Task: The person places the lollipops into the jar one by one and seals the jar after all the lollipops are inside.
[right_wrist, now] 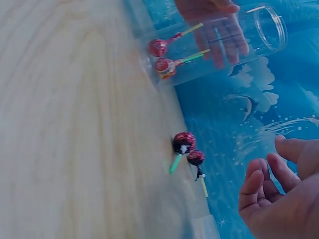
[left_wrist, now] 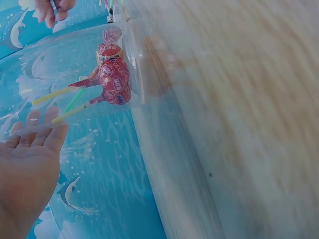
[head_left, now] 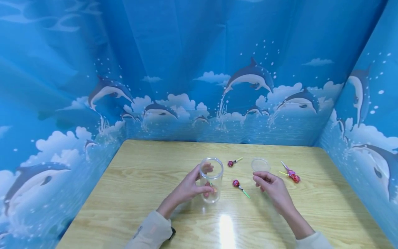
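Observation:
My left hand [head_left: 188,185] grips an upright clear plastic jar [head_left: 212,180] from the left side, thumb in front and fingers behind it. The jar's mouth is uncovered. Inside, at the bottom, several red-wrapped lollipops [left_wrist: 114,82] lean with yellow and green sticks upward. Over on the right, my right hand [head_left: 275,188] holds nothing; its fingers [right_wrist: 256,186] hang loosely bent in the right wrist view. Its fingertips are close to a round clear lid [head_left: 260,163] in the head view. Between the hands lies a dark red lollipop with a green stick [head_left: 237,184].
Another dark lollipop with a yellow stick [head_left: 231,163] lies farther back on the wooden table [head_left: 149,166]. Red and pink lollipops [head_left: 293,177] lie together right of the lid. A blue dolphin-print curtain [head_left: 186,69] encloses the table's back and sides.

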Motion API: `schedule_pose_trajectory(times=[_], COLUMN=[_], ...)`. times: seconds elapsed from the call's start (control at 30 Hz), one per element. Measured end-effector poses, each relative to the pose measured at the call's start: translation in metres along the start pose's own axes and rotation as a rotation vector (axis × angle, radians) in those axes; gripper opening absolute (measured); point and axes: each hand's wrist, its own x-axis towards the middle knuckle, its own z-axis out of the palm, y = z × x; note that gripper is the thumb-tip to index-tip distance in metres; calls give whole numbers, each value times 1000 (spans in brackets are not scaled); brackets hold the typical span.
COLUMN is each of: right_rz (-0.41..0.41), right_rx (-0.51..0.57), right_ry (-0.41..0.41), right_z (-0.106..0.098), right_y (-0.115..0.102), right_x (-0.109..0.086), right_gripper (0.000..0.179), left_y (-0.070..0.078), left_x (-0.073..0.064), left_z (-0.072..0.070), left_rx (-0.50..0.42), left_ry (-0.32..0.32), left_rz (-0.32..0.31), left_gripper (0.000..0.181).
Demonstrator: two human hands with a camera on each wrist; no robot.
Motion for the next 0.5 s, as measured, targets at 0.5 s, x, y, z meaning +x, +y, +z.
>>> schedule_pose_trajectory(times=[0.5], right_rz=[43], right_rx=[-96], right_ry=[16], right_z=[11], right_y=[21], right_x=[-4], right_gripper=[39], left_y=[1], left_x=[0], left_z=[0], left_rx=[0], left_ry=[-3], left_rz=[3], left_gripper=[83])
